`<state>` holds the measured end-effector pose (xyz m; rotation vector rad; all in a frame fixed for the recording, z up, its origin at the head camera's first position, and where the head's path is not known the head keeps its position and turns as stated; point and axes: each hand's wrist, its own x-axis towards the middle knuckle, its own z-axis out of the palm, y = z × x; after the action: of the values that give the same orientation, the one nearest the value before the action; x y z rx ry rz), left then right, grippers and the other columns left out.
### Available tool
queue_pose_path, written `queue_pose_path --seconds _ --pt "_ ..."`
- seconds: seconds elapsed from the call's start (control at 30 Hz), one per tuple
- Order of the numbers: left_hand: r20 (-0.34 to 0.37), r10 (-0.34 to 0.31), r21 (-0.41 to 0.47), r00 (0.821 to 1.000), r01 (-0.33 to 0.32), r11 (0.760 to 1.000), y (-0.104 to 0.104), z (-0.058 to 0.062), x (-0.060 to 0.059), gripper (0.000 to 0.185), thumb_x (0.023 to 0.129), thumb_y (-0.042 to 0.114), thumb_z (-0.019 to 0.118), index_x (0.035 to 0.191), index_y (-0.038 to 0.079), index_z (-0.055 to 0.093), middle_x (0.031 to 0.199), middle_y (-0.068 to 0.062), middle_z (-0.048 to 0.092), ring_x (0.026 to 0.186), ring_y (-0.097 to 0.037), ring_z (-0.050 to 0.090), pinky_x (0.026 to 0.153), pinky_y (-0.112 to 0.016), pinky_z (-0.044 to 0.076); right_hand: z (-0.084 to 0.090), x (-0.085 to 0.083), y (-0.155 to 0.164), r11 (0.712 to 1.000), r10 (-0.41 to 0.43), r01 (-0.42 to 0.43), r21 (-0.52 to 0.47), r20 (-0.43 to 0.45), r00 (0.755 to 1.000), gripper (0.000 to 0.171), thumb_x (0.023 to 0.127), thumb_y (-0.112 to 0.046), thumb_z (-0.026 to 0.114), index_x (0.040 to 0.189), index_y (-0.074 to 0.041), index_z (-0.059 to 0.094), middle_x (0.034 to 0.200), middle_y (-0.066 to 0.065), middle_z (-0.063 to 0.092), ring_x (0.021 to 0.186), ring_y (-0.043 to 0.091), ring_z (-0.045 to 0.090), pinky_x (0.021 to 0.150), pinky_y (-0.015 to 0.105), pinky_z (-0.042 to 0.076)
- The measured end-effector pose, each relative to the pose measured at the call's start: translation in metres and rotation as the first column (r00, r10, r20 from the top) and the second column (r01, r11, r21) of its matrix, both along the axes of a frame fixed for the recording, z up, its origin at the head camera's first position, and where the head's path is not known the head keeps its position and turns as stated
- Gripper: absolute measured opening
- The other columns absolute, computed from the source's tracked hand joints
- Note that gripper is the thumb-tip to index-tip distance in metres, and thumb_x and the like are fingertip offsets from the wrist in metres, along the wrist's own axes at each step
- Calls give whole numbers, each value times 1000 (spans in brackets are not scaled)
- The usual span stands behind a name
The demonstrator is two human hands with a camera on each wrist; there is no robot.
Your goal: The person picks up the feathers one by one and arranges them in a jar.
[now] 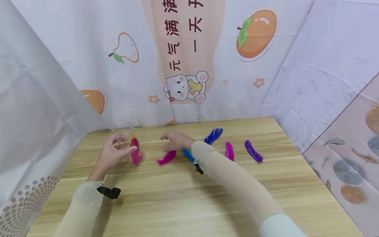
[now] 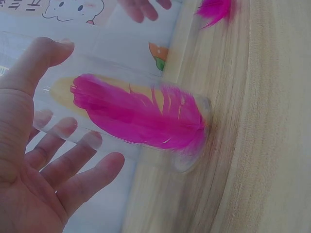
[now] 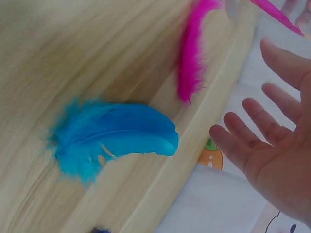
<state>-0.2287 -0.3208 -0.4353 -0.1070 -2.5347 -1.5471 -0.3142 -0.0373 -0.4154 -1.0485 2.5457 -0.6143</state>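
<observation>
Holding a clear plastic cup (image 1: 123,136) upright on the wooden table (image 1: 189,197), the left hand (image 1: 111,154) has its thumb curled round one side of the cup and its fingers round the other. You can see straight through the cup wall in the left wrist view: the fingertips (image 2: 90,141) show blurry behind the plastic, and the thumb sits up near the rim. Inside the cup there's a hot-pink feather (image 2: 141,116), fluffy, lying along the wall with its tip down by the cup's base, and something pale yellow behind it that I can't make out properly.

The right hand (image 1: 176,140) is open, fingers spread and relaxed, not gripping anything. It hovers just above the table between the cup and the loose feathers. Right below it lies a magenta feather (image 1: 166,158), narrow and curved, and just beside that a bright blue feather (image 3: 116,138), broad with a fuzzy base. In the right wrist view both feathers lie flat on the wood, apart from the fingers (image 3: 233,143), nothing touching.

Further right on the table: a dark blue feather (image 1: 214,135), another pink feather (image 1: 229,151) and a purple feather (image 1: 253,151), spaced out from each other. Behind the table hangs a cartoon fruit backdrop (image 1: 189,59).
</observation>
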Motion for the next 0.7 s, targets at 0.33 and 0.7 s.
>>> queue_pose_path --seconds 0.33,0.7 --pt "-2 6 -22 1000 -6 1000 -2 -3 -1 65 87 26 84 134 2 45 127 -20 54 114 -37 64 81 -17 55 -13 7 -2 997 14 -11 75 -30 999 49 94 -21 76 136 -1 60 134 13 64 124 24 58 109 32 42" --pt "-6 -6 -9 1000 6 1000 -1 0 0 69 87 24 83 136 -4 43 128 -23 56 115 -41 63 82 -15 53 -29 16 -10 957 233 -196 213 -163 959 46 93 -36 76 135 -19 66 139 -2 61 135 19 49 116 35 33"
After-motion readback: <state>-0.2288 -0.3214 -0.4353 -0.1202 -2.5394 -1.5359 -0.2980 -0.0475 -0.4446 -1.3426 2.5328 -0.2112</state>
